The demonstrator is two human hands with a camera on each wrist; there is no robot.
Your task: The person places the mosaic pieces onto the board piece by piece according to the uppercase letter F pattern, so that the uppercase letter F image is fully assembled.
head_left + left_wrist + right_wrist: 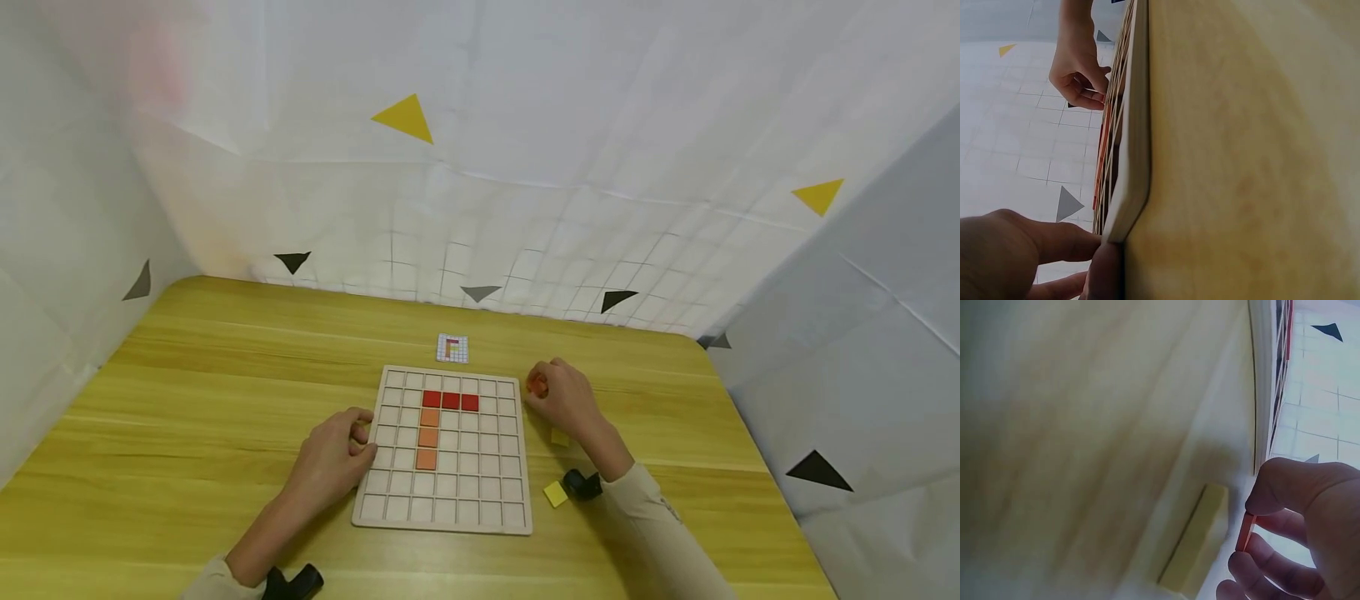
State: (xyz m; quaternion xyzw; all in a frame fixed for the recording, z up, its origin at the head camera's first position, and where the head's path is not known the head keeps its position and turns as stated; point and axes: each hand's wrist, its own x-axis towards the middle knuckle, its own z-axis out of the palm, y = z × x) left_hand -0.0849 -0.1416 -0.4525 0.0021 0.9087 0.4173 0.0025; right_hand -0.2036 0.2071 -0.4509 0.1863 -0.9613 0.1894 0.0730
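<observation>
A light wooden grid board (pixel 469 490) lies flat on the table. Three red tiles (pixel 451 401) sit side by side in its upper part, and three orange tiles (pixel 427 437) run down from the leftmost one. My left hand (pixel 330 454) holds the board's left edge; in the left wrist view, thumb and fingertip meet the edge at a corner. Beyond the board's upper right side, my right hand (pixel 564 400) pinches an orange-red tile (pixel 1245 532) between thumb and fingertips, with the tile on edge. A yellow tile (pixel 1196 540) lies close by that hand.
A small pattern card (pixel 452 348) lies behind the board. Right of the board is a yellow tile (pixel 555 494), with another yellow piece (pixel 559 437) partly under the right forearm. Black wrist devices (pixel 582 485) sit at both cuffs. White sheets (pixel 525 208) wall the table's back and sides.
</observation>
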